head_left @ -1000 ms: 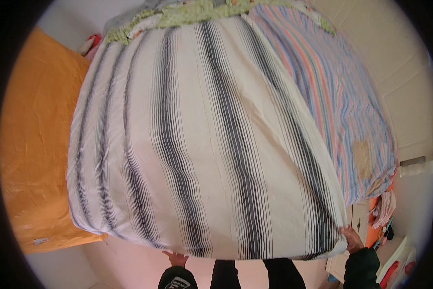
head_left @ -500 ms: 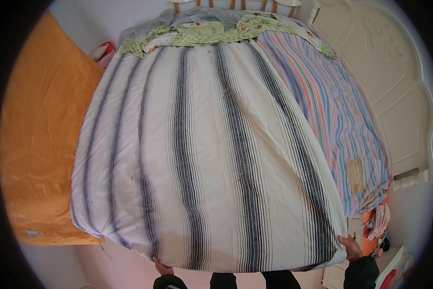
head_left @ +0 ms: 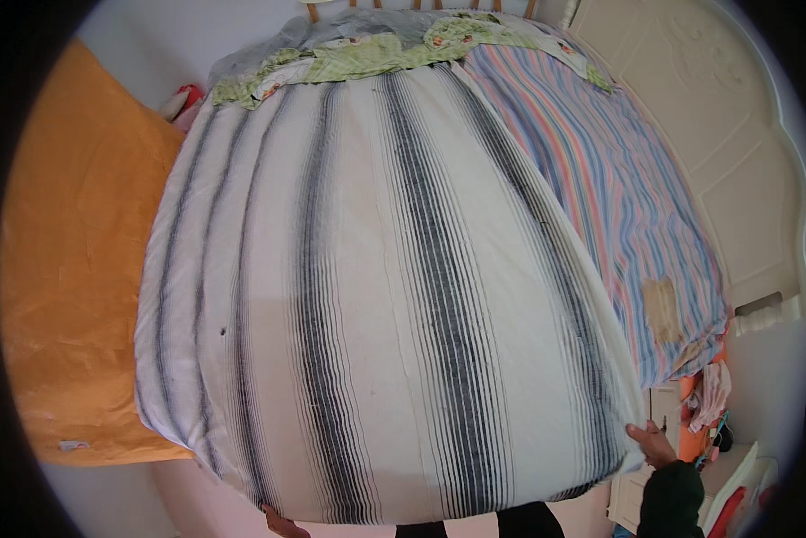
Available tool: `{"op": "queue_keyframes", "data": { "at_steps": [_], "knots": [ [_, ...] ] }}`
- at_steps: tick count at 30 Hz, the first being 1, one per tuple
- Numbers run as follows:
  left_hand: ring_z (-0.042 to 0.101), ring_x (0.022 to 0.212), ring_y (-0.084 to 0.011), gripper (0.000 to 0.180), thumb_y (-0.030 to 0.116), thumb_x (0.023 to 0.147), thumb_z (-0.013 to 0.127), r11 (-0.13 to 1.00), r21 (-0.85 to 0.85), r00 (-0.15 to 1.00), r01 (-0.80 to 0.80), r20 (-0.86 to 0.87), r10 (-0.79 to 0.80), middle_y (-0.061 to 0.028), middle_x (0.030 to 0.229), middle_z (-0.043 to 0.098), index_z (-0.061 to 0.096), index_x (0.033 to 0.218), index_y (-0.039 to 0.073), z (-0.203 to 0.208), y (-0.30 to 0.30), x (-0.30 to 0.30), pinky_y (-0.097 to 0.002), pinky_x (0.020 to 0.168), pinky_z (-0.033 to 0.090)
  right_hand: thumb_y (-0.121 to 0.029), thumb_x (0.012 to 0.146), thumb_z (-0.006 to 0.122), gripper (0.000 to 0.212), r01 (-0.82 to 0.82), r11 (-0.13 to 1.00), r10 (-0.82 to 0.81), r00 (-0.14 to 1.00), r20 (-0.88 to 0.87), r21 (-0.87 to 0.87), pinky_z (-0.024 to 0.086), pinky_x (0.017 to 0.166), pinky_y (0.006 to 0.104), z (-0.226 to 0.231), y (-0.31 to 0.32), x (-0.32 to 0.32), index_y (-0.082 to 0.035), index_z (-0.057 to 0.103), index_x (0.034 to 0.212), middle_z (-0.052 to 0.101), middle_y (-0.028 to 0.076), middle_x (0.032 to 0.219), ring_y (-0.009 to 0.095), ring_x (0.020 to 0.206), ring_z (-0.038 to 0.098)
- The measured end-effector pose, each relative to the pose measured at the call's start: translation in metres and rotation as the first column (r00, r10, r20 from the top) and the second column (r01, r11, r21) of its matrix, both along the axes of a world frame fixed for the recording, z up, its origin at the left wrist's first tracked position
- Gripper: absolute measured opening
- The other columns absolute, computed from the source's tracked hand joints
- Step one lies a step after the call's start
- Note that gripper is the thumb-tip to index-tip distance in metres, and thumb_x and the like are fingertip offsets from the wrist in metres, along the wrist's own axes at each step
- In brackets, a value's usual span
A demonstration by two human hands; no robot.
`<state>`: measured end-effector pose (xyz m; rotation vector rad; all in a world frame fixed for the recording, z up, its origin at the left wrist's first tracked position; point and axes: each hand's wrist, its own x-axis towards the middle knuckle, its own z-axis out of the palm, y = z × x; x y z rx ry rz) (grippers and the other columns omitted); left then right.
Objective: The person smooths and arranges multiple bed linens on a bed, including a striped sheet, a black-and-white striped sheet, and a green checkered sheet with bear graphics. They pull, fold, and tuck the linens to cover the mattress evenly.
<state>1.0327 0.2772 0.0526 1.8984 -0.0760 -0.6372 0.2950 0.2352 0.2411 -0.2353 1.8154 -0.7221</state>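
A large white quilt (head_left: pixel 367 296) with black and grey stripes spreads over most of the bed, its near edge lifted toward me. My left hand (head_left: pixel 283 523) grips that edge at the lower middle; the fabric hides most of its fingers. At the near right corner, my right hand (head_left: pixel 654 445) pinches the quilt, with the thumb and a finger showing. Between the two hands the near edge is stretched taut and hangs above the floor. Beneath the quilt's right side lies a multicoloured striped sheet (head_left: pixel 591 188) bearing a tan patch.
Green patterned cloth (head_left: pixel 367 59) and grey plastic sheeting (head_left: pixel 268 56) are bunched at the bed's far end. A cream headboard (head_left: pixel 690 125) stands on the right. Orange fabric (head_left: pixel 80 269) covers something on the left. A pale cabinet (head_left: pixel 631 489) and small items sit at the lower right.
My left hand has moved left and down with the quilt's edge. The quilt's near part has billowed and its stripes have shifted and smoothed out. My right hand keeps its corner, slightly higher.
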Motion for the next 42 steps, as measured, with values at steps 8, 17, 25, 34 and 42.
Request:
{"op": "queue_keyframes", "data": {
  "at_steps": [8, 17, 25, 34, 42],
  "knots": [
    [0.061, 0.071, -0.0240, 0.053, 0.048, 0.092, 0.053, 0.869, 0.495, 0.970, 0.001, 0.212, -0.122, -0.0133, 0.085, 0.064, 0.061, 0.103, -0.003, -0.114, -0.008, 0.010, -0.0351, 0.050, 0.046, -0.027, 0.083, 0.070, 0.033, -0.439, 0.892, 0.382, 0.857, -0.345, -0.104, 0.048, 0.064, 0.0333, -0.175, 0.016, -0.039, 0.001, 0.067, 0.100, 0.066, 0.005, 0.081, 0.016, 0.069, 0.061],
    [0.048, 0.048, -0.0146, 0.038, 0.035, 0.093, 0.058, 0.783, 0.417, 0.747, 0.462, 0.293, -0.596, -0.0045, 0.058, 0.047, 0.049, 0.073, 0.004, -0.075, -0.097, -0.048, -0.0261, 0.043, 0.041, -0.049, 0.068, 0.073, 0.057, -0.573, 0.712, 0.698, 0.518, -0.494, 0.406, 0.049, 0.074, 0.0460, -0.257, 0.049, -0.052, 0.005, 0.069, 0.087, 0.065, 0.026, 0.084, 0.039, 0.082, 0.063],
    [0.050, 0.056, -0.0258, 0.029, 0.020, 0.079, 0.071, -0.020, 0.194, -0.080, 0.981, 0.310, -0.947, -0.0097, 0.059, 0.048, 0.051, 0.065, 0.004, 0.008, -0.222, -0.234, -0.0352, 0.053, 0.040, -0.041, 0.073, 0.068, 0.047, -0.510, 0.648, 0.761, 0.446, -0.471, 0.566, 0.050, 0.079, 0.0454, -0.292, 0.071, -0.072, 0.003, 0.069, 0.087, 0.065, 0.023, 0.094, 0.038, 0.091, 0.061],
    [0.058, 0.066, -0.0300, 0.041, 0.046, 0.067, 0.073, -0.431, 0.625, -0.642, 0.651, 0.150, -0.752, -0.0103, 0.067, 0.058, 0.061, 0.060, 0.007, -0.033, -0.256, -0.293, -0.0439, 0.060, 0.041, -0.033, 0.089, 0.056, 0.032, -0.604, 0.658, 0.579, 0.025, -0.815, 0.449, 0.050, 0.068, 0.0418, -0.233, 0.001, -0.064, -0.004, 0.063, 0.078, 0.064, 0.017, 0.080, 0.035, 0.078, 0.063],
    [0.058, 0.065, -0.0311, 0.048, 0.053, 0.062, 0.075, -0.324, 0.677, -0.608, 0.660, 0.228, -0.761, -0.0104, 0.061, 0.057, 0.065, 0.060, 0.007, -0.082, -0.254, -0.293, -0.0448, 0.060, 0.041, -0.022, 0.077, 0.073, 0.022, -0.645, 0.764, 0.543, 0.646, -0.536, -0.004, 0.047, 0.060, 0.0359, -0.192, -0.154, 0.007, -0.004, 0.060, 0.077, 0.064, 0.009, 0.070, 0.026, 0.067, 0.063]
  ]
}}
